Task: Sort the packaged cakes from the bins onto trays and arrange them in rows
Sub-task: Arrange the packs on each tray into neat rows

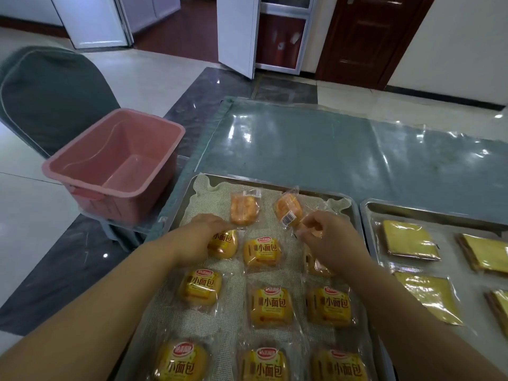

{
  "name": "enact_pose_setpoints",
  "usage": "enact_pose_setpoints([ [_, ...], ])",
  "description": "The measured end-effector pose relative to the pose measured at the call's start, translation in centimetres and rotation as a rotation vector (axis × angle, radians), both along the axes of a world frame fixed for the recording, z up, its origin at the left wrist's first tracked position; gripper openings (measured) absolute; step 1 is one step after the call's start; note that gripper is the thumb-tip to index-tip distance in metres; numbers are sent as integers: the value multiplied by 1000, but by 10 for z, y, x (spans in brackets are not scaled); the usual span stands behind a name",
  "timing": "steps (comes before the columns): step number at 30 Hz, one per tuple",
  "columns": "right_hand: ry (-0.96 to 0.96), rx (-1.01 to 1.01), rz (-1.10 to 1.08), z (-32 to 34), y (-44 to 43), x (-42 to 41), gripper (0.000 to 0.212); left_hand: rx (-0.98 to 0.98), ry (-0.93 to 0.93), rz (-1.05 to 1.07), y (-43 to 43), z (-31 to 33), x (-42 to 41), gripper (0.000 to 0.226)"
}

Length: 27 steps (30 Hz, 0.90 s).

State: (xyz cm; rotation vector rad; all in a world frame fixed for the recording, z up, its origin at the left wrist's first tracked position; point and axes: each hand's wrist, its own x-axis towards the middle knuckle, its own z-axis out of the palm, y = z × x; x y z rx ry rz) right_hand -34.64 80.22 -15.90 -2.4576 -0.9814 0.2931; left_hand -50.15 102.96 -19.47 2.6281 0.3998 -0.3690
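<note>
So from the head view, the person's working over a metal baking tray lined with off-white mesh matting [204,188], filling in its far row. The right hand [327,237] has its fingertips pinched on the wrapper edge of a clear-packed orange cake with the barcode side up [288,211], which is tilted, not lying flat yet. The left hand [202,233] lies palm-down, fingers loosely out, touching the near edge of a second orange cake in clear wrap [244,210]; can't really tell if it's gripping or just nudging it. Nearer rows hold yellow printed bun packs [264,253] in neat threes, one partly hidden under the right wrist. The pink plastic bin [90,158] off to the left looks empty, and a second metal tray [365,213] on the right holds flat golden-wrapped cakes [406,240]. If it were me, I'd lay that tilted pack down square above the right column, maybe flip both label-up to match, and slide the left one into line so the gaps stay even.
</note>
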Motion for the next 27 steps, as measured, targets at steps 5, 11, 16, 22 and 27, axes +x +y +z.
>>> enact_pose_setpoints([
  [5,-11,4,-86,3,9,11,23,0,-107,65,5,5,9,56],
  [11,40,-166,-146,2,33,22,36,69,-231,267,-3,10,48,44],
  [16,83,-246,-105,-2,40,31,30,124,-110,252,-23,5,74,64],
  [22,72,-96,-180,-16,36,36,4,213,-67,296,-37,-4,79,92],
  [27,78,35,-190,-17,35,34,8,150,-185,348,-34,-4,79,72],
])
